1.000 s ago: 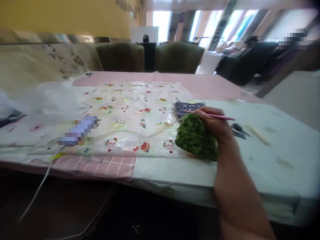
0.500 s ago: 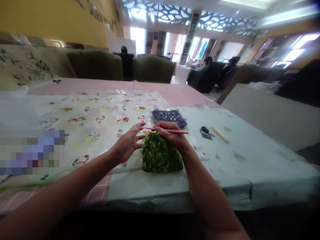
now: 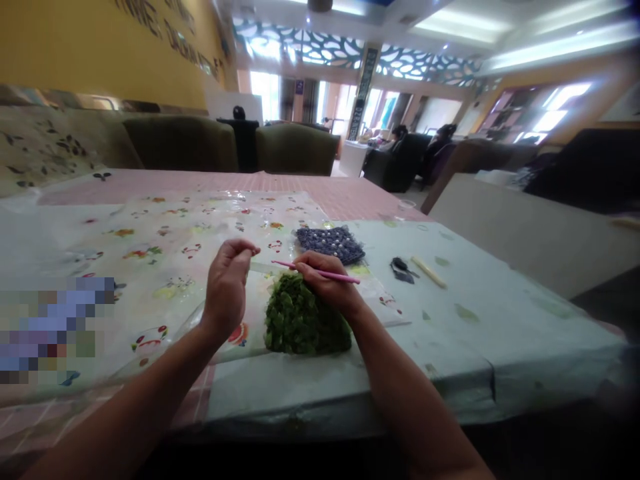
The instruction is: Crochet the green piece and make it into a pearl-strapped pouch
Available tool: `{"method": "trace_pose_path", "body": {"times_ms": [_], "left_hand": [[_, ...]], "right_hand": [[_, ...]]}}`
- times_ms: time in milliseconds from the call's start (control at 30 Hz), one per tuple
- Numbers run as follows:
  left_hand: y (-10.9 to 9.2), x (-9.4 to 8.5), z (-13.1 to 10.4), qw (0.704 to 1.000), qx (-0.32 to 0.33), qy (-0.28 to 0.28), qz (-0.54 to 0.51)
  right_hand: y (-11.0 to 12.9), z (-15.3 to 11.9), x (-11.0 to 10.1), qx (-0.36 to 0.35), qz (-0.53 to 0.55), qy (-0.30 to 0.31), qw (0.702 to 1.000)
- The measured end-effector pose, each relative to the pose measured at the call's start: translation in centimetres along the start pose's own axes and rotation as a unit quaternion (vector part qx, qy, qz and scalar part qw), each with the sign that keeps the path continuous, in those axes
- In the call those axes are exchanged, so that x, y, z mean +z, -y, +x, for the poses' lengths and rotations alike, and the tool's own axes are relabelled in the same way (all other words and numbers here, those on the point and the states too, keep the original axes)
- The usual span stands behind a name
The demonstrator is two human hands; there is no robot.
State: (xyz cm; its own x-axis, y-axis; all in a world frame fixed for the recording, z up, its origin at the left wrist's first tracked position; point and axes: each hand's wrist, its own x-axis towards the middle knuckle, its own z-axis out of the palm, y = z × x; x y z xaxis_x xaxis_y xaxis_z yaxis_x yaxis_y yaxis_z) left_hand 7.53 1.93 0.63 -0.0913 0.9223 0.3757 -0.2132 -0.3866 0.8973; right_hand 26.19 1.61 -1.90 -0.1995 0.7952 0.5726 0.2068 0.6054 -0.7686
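Observation:
My right hand is closed round a pink crochet hook, whose tip points left above the green piece. Under it lies a bushy green crocheted or yarn piece with a leafy surface, near the table's front. My left hand is raised just left of that piece. Its thumb and fingers are pinched together; what they hold, if anything, is too small to make out. Behind the right hand is a grey-blue crocheted piece dotted with white beads.
A dark set of keys lies to the right beside a pale yellow stick. A patterned clear plastic sheet covers the table's left side. Chairs stand past the far edge, and people sit in the background.
My left hand has gone from spread fingers by the hook's tip to a pinch, drawn away to the left. The crochet hook stays in my right hand. The whole view has shifted slightly.

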Motion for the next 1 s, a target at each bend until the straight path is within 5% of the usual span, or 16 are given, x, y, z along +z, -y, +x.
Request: {"method": "trace_pose_path", "body": {"times_ms": [133,300,400,533,800,1000], "left_hand": [[0.0,-1.2,-0.4,0.94,0.05,0.164,0.294],[0.0,-1.5,-0.4,0.942,-0.084,0.292,0.144],[0.1,-1.2,-0.5,0.938,-0.196,0.286,-0.003],[-0.2,-1.1,-0.5,0.936,-0.26,0.222,-0.083],[-0.4,-1.7,-0.8,0.939,-0.265,0.197,-0.095],[0.2,-2.7,-0.6,0.937,-0.24,0.24,-0.085]], "right_hand": [[0.0,-0.2,0.6,-0.016,-0.02,-0.015,1.0],[-0.1,-0.7,1.4,-0.018,-0.014,-0.043,0.999],[-0.1,-0.9,1.8,-0.025,-0.006,-0.061,0.998],[0.1,-1.1,2.2,-0.047,-0.01,-0.073,0.996],[-0.1,-1.4,3.5,-0.143,-0.117,-0.057,0.981],[-0.1,-1.5,3.9,-0.142,-0.1,-0.053,0.984]]}}
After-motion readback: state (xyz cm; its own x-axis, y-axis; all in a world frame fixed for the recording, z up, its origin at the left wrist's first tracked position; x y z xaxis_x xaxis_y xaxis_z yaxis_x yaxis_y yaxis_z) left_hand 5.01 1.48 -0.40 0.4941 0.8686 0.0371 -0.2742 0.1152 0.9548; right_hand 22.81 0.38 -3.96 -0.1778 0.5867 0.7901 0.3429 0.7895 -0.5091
